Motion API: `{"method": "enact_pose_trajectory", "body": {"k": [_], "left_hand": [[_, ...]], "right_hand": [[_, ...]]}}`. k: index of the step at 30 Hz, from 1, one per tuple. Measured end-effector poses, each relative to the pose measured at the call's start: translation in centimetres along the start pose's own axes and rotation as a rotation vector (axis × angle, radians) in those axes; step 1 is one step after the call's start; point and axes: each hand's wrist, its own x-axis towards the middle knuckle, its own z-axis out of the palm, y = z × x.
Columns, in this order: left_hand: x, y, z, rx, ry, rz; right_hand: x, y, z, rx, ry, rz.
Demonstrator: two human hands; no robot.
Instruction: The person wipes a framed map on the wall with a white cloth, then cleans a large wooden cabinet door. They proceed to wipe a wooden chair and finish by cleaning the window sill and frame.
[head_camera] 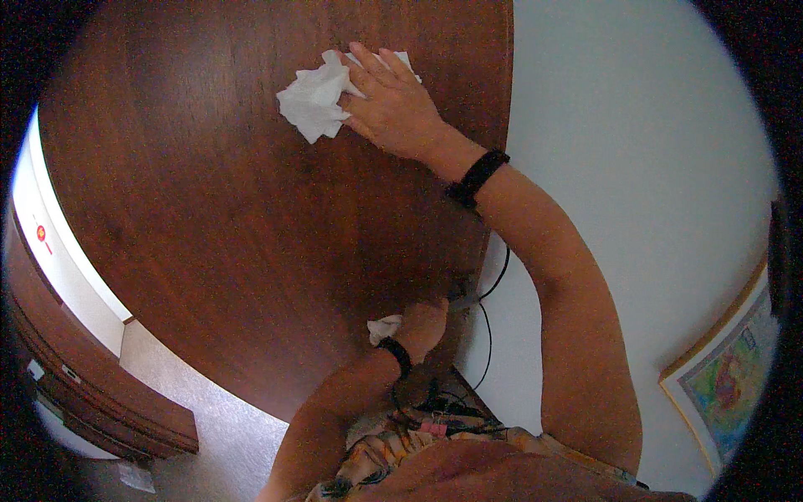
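My right hand lies spread over a white paper tissue on the dark brown wooden surface. The tissue bunches out past the thumb side, and part of it shows beyond the fingertips. Lower down, close to the surface's right edge, my left hand is curled in shadow. A smaller crumpled white tissue sticks out from its outer side. Just past the left fingers are a dark, blurred object and something see-through, too dim to name. Each wrist wears a black band.
Black cables hang along the white wall at the right and bunch near my body. A framed picture is at the lower right. Dark wooden furniture stands at the lower left, beyond a strip of pale floor.
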Motion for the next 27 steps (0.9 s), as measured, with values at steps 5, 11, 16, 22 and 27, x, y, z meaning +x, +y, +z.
{"method": "enact_pose_trajectory", "body": {"k": [5,11,16,22,27], "left_hand": [[1.0,-1.1,3.6,-0.021,0.021,-0.074],[1.9,-1.5,3.7,-0.048,-0.105,-0.122],[1.9,-2.9,6.5,-0.063,0.025,-0.045],[0.3,-3.2,5.8,0.14,0.231,0.137],[-1.8,-2.0,2.4,0.107,0.05,0.037]], "right_hand": [[-3.6,4.1,2.3,-0.174,-0.015,0.239],[-4.8,8.7,1.4,-0.212,0.004,0.51],[-6.9,12.2,2.0,-0.327,-0.011,0.527],[-6.4,13.6,2.4,-0.414,0.141,0.431],[-3.1,11.7,-0.9,-0.239,0.066,0.475]]}}
